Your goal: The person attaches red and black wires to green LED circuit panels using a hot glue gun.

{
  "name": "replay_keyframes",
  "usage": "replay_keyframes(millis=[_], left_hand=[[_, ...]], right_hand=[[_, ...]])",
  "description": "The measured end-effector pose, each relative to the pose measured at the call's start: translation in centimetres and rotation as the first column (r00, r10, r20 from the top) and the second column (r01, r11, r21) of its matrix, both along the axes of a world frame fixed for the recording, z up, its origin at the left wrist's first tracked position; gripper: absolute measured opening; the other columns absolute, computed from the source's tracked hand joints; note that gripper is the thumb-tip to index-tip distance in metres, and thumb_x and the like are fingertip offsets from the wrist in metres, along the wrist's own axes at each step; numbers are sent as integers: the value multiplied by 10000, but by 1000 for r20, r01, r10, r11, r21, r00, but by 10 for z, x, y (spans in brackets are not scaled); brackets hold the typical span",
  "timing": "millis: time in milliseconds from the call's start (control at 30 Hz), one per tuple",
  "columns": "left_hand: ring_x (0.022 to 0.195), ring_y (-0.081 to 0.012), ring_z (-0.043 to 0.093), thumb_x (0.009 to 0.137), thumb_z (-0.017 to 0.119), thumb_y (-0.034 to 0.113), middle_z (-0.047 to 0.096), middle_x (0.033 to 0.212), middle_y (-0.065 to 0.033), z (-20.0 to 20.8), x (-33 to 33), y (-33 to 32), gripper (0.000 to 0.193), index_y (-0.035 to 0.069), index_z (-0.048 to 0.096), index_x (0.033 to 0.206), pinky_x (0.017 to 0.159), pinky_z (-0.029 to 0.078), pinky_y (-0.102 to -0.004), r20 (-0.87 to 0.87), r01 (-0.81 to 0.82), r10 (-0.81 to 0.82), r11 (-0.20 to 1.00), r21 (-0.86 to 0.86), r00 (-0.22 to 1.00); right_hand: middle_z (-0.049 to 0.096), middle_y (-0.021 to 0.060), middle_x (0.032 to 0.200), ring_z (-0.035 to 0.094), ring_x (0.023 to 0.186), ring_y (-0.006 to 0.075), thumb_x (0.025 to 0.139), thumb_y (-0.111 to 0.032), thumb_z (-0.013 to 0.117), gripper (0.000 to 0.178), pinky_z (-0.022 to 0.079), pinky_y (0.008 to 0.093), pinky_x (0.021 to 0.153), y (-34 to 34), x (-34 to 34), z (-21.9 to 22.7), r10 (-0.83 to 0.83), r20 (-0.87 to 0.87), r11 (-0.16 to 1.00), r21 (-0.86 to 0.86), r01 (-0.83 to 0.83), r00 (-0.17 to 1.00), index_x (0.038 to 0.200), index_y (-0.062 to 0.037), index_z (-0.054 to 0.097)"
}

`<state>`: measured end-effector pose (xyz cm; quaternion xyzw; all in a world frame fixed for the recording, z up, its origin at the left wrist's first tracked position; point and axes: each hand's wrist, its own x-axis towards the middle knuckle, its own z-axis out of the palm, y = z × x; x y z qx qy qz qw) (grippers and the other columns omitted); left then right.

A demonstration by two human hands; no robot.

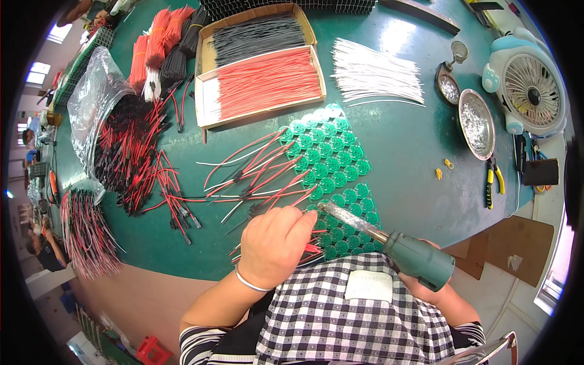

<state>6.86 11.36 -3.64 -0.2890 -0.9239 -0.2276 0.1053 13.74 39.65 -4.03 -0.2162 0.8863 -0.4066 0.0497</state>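
My right hand is wrapped round the green handle of a soldering iron. The iron's metal shaft points left, with its tip just beside the fingertips of my left hand. That hand is closed in a pinch at the left edge of the lower green circuit-board panel; what its fingers hold is hidden. Above lies another panel of round green circuit boards. Red, black and white wires stick out leftward from its left edge. More red wire ends show below my left hand.
Boxes of red wires and black wires stand at the back, with white wires to their right. Wire bundles and a plastic bag lie left. At right are a metal dish, pliers and a fan.
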Motion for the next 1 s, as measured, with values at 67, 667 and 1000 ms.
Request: replay_keyframes(millis=[67, 667, 1000], left_hand=[[633, -231, 572, 593, 686, 32, 563, 750, -64, 0, 0, 0, 314, 41, 663, 907, 521, 451, -330, 5, 0, 0, 1000, 3, 1000], [634, -228, 573, 612, 692, 26, 561, 751, -60, -1, 0, 0, 291, 42, 661, 901, 531, 456, -328, -1, -5, 5, 1000, 18, 1000], [633, -234, 574, 617, 709, -7, 561, 753, -66, -4, 0, -2, 288, 36, 657, 898, 541, 467, -325, 15, -46, 45, 997, 55, 999]], right_hand=[[674, 95, 959, 640, 913, 282, 719, -60, 633, 239, 482, 404, 908, -1, 0, 0, -16, -10, 1000, 10, 17, 1000, 955, -74, 670], [666, 61, 795, 606, 771, 281, 615, -68, 609, 173, 468, 390, 735, -9, -3, 3, -113, 10, 994, -9, 113, 994, 778, -84, 665], [660, 94, 918, 595, 836, 304, 629, -89, 643, 293, 463, 403, 783, 0, 0, -3, -31, -5, 999, -12, 31, 999, 922, -69, 659]])
